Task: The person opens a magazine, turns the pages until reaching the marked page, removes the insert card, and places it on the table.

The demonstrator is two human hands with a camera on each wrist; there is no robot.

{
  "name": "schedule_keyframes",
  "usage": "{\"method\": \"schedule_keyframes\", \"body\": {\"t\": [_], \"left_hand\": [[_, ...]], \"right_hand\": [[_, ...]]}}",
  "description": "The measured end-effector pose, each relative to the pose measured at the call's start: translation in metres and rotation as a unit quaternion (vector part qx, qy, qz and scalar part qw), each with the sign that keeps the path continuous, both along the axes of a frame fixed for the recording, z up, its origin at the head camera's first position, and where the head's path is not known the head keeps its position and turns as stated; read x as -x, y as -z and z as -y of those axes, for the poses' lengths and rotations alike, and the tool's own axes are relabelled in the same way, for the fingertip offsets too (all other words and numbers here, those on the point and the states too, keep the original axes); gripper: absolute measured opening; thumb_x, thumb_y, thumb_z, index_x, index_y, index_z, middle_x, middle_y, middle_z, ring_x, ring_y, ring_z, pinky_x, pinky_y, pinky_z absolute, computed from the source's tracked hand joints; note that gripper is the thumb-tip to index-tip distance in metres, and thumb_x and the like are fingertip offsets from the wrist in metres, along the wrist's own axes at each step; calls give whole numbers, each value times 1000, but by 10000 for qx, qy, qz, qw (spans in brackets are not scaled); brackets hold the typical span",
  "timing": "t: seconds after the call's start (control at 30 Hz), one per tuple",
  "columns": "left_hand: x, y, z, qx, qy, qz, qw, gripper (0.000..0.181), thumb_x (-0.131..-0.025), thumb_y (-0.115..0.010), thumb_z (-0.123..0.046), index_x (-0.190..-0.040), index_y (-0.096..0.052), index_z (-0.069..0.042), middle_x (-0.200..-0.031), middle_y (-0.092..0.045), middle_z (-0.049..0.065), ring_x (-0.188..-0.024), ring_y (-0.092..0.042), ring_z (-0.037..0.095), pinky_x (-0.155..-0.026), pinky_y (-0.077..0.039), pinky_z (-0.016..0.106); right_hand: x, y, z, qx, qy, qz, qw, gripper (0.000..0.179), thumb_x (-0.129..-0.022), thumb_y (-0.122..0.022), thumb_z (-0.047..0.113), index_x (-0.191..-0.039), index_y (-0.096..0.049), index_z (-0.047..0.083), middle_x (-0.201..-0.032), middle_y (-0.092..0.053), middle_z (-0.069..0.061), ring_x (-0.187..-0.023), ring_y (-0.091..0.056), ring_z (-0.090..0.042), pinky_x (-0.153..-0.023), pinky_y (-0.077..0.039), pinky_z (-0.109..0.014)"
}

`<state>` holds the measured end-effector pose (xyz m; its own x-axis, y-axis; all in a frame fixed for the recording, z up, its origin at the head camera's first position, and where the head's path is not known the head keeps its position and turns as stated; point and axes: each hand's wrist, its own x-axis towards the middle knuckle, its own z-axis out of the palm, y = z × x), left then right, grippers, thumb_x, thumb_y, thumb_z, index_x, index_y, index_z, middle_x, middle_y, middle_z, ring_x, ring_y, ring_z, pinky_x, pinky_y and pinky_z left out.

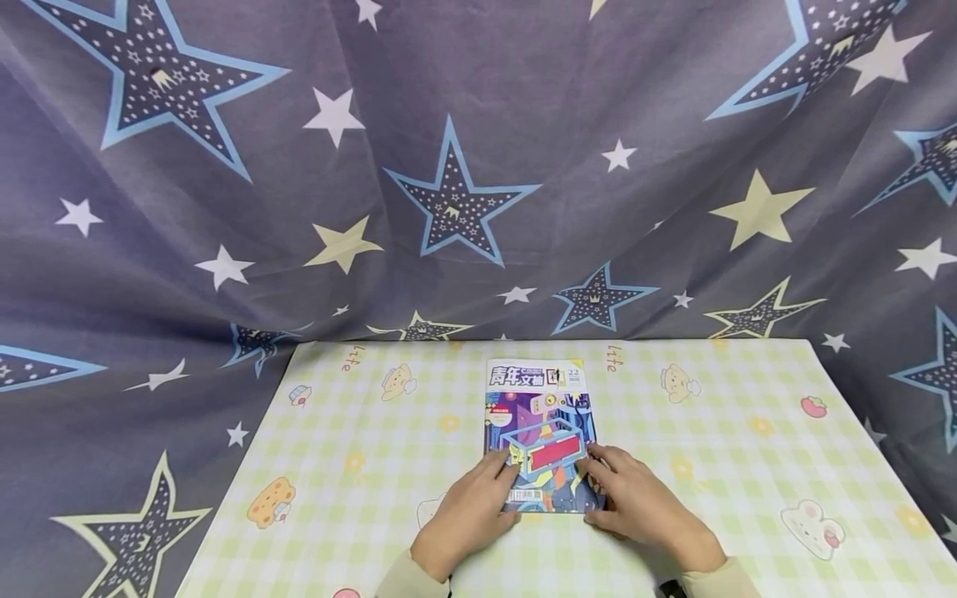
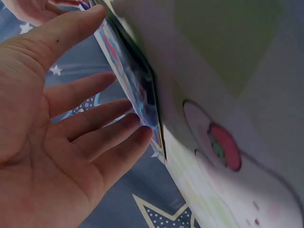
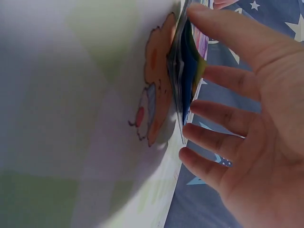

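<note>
A magazine with a colourful cover and large purple Chinese characters lies face up on the checked tablecloth. My left hand rests at its lower left side, fingertips on the cover's edge. On the opposite side, my right hand touches the lower right edge. In the left wrist view, the fingers are spread and nearly straight along the magazine. The right wrist view shows the thumb at the near corner of the magazine, where its pages fan slightly apart, and the other fingers extended beside it.
The tablecloth is printed with cartoon animals, fruit and flowers. Behind the table and down both sides hangs a dark star-patterned curtain, meeting the table's back edge.
</note>
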<state>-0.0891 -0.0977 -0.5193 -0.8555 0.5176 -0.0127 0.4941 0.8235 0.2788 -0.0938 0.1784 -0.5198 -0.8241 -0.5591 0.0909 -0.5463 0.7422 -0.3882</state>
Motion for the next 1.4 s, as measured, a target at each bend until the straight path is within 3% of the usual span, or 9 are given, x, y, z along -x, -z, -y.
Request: {"method": "schedule_keyframes", "body": {"t": [0.37,0.53,0.67,0.8,0.97,1.1,1.27,1.33,1.4], "left_hand": [[1,1,-3,9,-28,100,9999,54,-88,-78,-31,-133,-62,-5,-148,-47,18,-138,-42,32,-111,-40,40],[1,1,-2,-55,-50,227,9997,54,-89,-78,-31,-134,-62,-5,-148,-47,17,-138,-42,31,-111,-40,40],[2,1,-1,-93,-80,330,9994,54,-90,-77,-31,-135,-61,-7,-150,-45,16,-139,-41,31,-112,-39,41],[1,0,0,-186,-84,425,9989,52,-90,-75,-31,-135,-61,-7,-151,-44,16,-140,-40,32,-112,-40,42],[0,1,2,-281,-123,532,9981,52,-91,-73,-31,-136,-60,-10,-152,-42,16,-141,-38,32,-111,-40,44],[-1,2,3,-343,-157,624,9973,57,-91,-73,-38,-139,-58,-11,-152,-43,14,-141,-39,32,-111,-40,45],[1,-6,2,-1147,-377,801,9894,62,-93,-67,-50,-140,-57,-11,-145,-52,9,-134,-48,29,-108,-43,47],[3,-11,1,-1703,-515,890,9800,64,-94,-64,-54,-141,-56,-11,-142,-56,8,-129,-52,28,-106,-45,47],[6,-15,0,-2422,-616,1060,9625,63,-95,-62,-53,-142,-56,-11,-139,-58,9,-125,-56,27,-103,-49,44]], "right_hand": [[-1,3,-2,-60,5,135,9999,57,-83,-83,30,-129,-64,4,-142,-50,-24,-128,-49,-41,-101,-45,-59],[-2,1,-3,-27,122,492,9987,48,-90,-75,32,-129,-66,5,-144,-50,-21,-131,-48,-39,-103,-44,-57],[-1,-1,-2,66,292,449,9985,38,-97,-66,33,-124,-70,7,-136,-58,-16,-125,-54,-35,-101,-47,-53],[-1,-2,1,186,758,3,9970,38,-97,-68,35,-124,-69,8,-123,-65,-9,-114,-62,-29,-95,-53,-48],[1,-4,6,234,1646,-306,9856,58,-92,-72,43,-132,-62,3,-119,-66,-13,-109,-64,-32,-86,-56,-50],[3,-6,12,555,1867,-357,9802,66,-90,-73,47,-134,-59,-1,-118,-68,-15,-107,-65,-33,-83,-57,-51],[8,-10,24,1112,1582,-757,9782,57,-90,-76,39,-130,-62,0,-115,-70,-12,-107,-67,-29,-87,-57,-48],[11,-12,30,1257,1430,-930,9773,54,-90,-77,34,-130,-62,2,-116,-70,-10,-107,-67,-27,-89,-56,-46],[13,-13,35,1364,1253,-1051,9771,53,-90,-77,31,-132,-60,4,-119,-69,-10,-109,-66,-25,-89,-56,-45]]}}
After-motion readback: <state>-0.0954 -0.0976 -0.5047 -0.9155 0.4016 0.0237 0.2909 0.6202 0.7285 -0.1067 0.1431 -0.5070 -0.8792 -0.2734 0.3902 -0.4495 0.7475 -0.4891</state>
